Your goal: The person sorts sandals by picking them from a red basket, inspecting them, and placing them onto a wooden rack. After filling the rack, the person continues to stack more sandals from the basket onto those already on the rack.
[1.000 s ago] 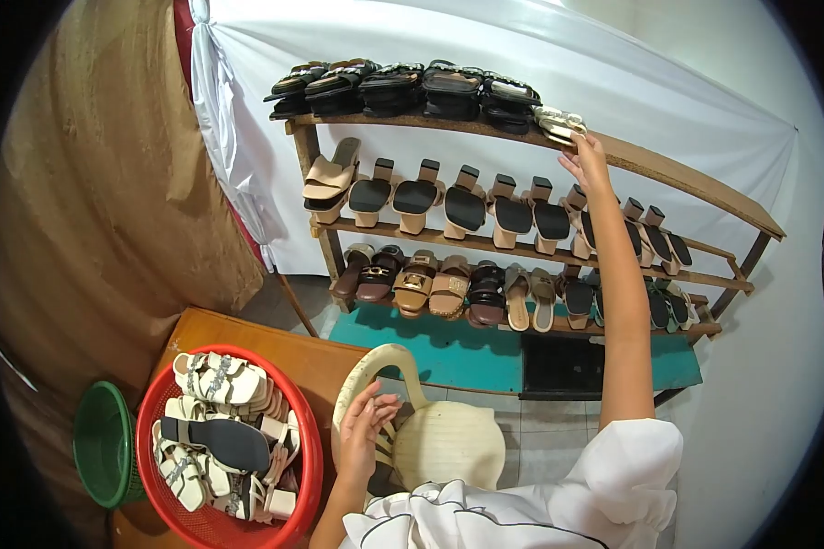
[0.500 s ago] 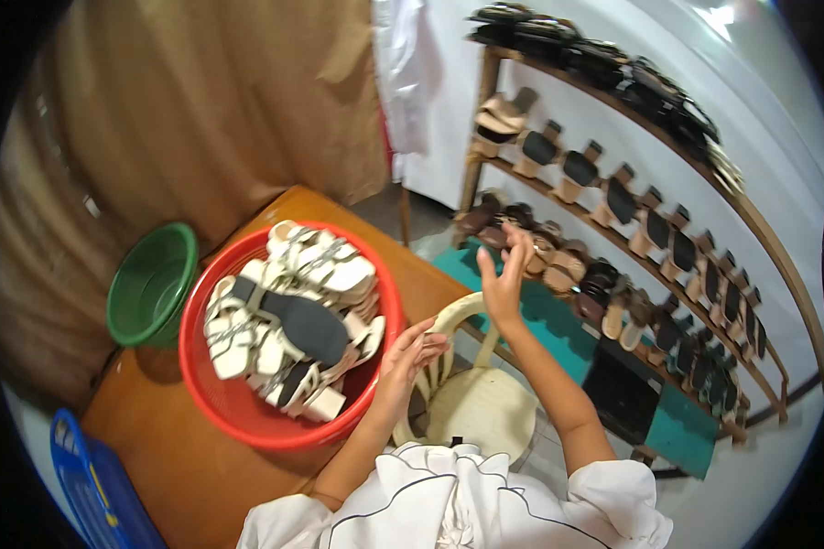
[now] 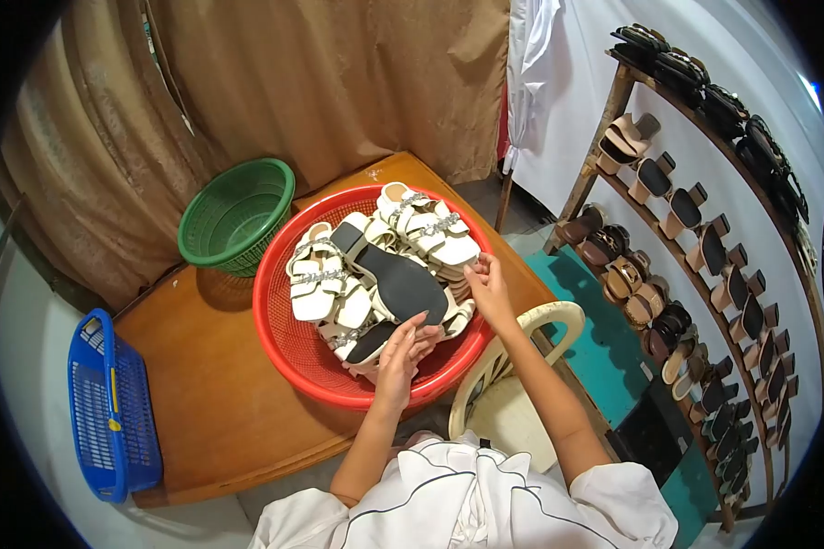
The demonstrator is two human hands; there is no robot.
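A red plastic basket [image 3: 288,371] holds a pile of white sandals [image 3: 319,297] with braided straps and block heels. One sandal [image 3: 403,288] lies sole up on top, its dark sole facing me. My left hand [image 3: 405,359] is over the basket's near side, fingers stretched out, with the fingertips by the toe of that dark sole. At the basket's right side, my right hand [image 3: 487,291] has its thumb and fingers apart, tips right at the toe of an upright white sandal [image 3: 430,229].
The basket stands on a brown wooden table [image 3: 192,384]. A green basket [image 3: 238,220] is at the back left and a blue basket [image 3: 119,412] at the left edge. A cream plastic chair [image 3: 513,412] stands on my right. Beyond it, a wooden rack [image 3: 604,119] carries rows of shoes.
My view has turned left, toward the basket. Both hands have moved from beside the chair to over the basket and its sandals.
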